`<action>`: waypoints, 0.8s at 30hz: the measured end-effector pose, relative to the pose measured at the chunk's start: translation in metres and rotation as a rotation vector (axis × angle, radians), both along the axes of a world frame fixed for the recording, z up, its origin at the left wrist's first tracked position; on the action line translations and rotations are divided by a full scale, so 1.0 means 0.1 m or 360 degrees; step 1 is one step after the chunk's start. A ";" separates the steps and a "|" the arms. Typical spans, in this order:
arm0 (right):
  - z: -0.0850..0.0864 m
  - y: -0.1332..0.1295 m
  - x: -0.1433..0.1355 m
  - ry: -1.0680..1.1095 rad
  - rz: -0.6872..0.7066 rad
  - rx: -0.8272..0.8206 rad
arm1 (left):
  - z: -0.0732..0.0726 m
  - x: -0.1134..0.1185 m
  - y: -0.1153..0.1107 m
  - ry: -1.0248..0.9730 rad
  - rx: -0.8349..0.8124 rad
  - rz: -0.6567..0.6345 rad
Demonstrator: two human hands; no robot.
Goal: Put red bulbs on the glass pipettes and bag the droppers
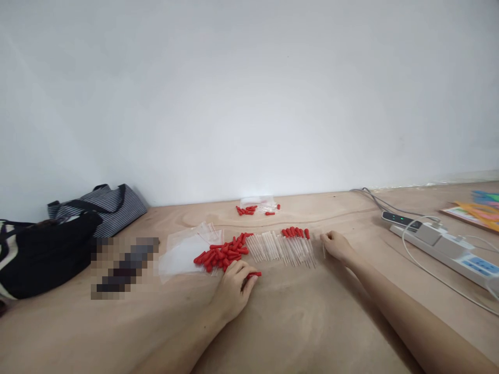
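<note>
My left hand [237,286] is closed on a red rubber bulb [255,274], just in front of a heap of red bulbs [220,254]. To the right of the heap lies a row of thin clear tubes [267,246]. Several tubes at the row's right end have red bulbs [296,232] on their far ends. Beyond that end, my right hand [333,245] pinches a thin clear tube [324,251] that points down toward the table. Clear plastic bags [181,252] lie left of and partly under the heap.
Farther back are more red bulbs [245,210] and tubes by a small bag. At right sit a power strip [448,249] with cables and colourful sheets [475,210]. Black [47,254] and striped [117,205] bags and a pixelated dark object [128,265] lie left.
</note>
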State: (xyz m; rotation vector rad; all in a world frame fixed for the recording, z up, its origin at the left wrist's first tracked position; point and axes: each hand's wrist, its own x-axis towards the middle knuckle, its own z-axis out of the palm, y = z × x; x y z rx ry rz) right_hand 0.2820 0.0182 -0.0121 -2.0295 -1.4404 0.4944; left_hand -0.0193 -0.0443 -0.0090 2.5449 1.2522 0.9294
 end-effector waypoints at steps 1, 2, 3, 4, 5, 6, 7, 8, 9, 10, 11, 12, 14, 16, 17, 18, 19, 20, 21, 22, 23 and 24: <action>0.01 -0.03 -0.05 0.0015 0.0020 0.0053 | 0.00 0.01 0.00 -0.0005 -0.0019 0.0018; 0.02 -0.07 -0.13 0.0038 0.0084 0.0134 | 0.01 0.01 -0.01 -0.0006 -0.0040 0.0038; 0.03 -0.12 -0.21 0.0059 0.0174 0.0209 | 0.01 0.01 -0.01 -0.0005 -0.0061 0.0063; 0.04 -0.19 -0.31 0.0086 0.0351 0.0373 | 0.00 0.01 0.00 0.0001 -0.0080 0.0094; 0.04 -0.26 -0.42 0.0087 0.0574 0.0518 | 0.00 0.01 0.00 0.0009 -0.0095 0.0122; 0.03 -0.34 -0.52 0.0047 0.0784 0.0605 | 0.00 0.01 0.00 0.0020 -0.0105 0.0146; 0.03 -0.41 -0.63 -0.0028 0.0930 0.0678 | 0.00 0.00 0.01 0.0031 -0.0109 0.0161; 0.02 -0.48 -0.72 -0.0117 0.1003 0.0742 | 0.00 0.00 0.01 0.0042 -0.0109 0.0167; 0.01 -0.54 -0.79 -0.0189 0.1084 0.0753 | 0.01 0.00 0.01 0.0053 -0.0102 0.0163; 0.01 -0.59 -0.85 -0.0246 0.1141 0.0763 | 0.01 0.00 0.01 0.0065 -0.0092 0.0152; 0.00 -0.63 -0.90 -0.0292 0.1182 0.0768 | 0.02 0.00 0.00 0.0081 -0.0082 0.0138; 0.00 -0.65 -0.94 -0.0323 0.1219 0.0771 | 0.03 0.00 0.00 0.0099 -0.0075 0.0127; 0.01 -0.67 -0.98 -0.0361 0.1258 0.0800 | 0.04 0.01 -0.01 0.0132 -0.0062 0.0112; 0.01 -0.67 -1.00 -0.0379 0.1279 0.0830 | 0.05 0.01 -0.01 0.0146 -0.0053 0.0112; 0.01 -0.67 -1.00 -0.0383 0.1285 0.0839 | 0.06 0.01 -0.01 0.0147 -0.0048 0.0113; 0.01 -0.67 -1.01 -0.0386 0.1288 0.0844 | 0.06 0.01 -0.01 0.0148 -0.0044 0.0110; 0.01 -0.68 -1.02 -0.0391 0.1290 0.0846 | 0.06 0.01 -0.01 0.0148 -0.0040 0.0104; 0.01 -0.68 -1.03 -0.0399 0.1294 0.0842 | 0.06 0.01 -0.01 0.0145 -0.0036 0.0100; 0.01 -0.68 -1.03 -0.0408 0.1300 0.0837 | 0.07 0.01 -0.01 0.0137 -0.0032 0.0096; 0.01 -0.69 -1.04 -0.0415 0.1308 0.0831 | 0.07 0.02 -0.01 0.0127 -0.0032 0.0096; 0.01 -0.69 -1.04 -0.0418 0.1320 0.0826 | 0.07 0.02 -0.01 0.0116 -0.0035 0.0097; 0.01 -0.69 -1.04 -0.0416 0.1335 0.0823 | 0.07 0.02 -0.01 0.0105 -0.0041 0.0101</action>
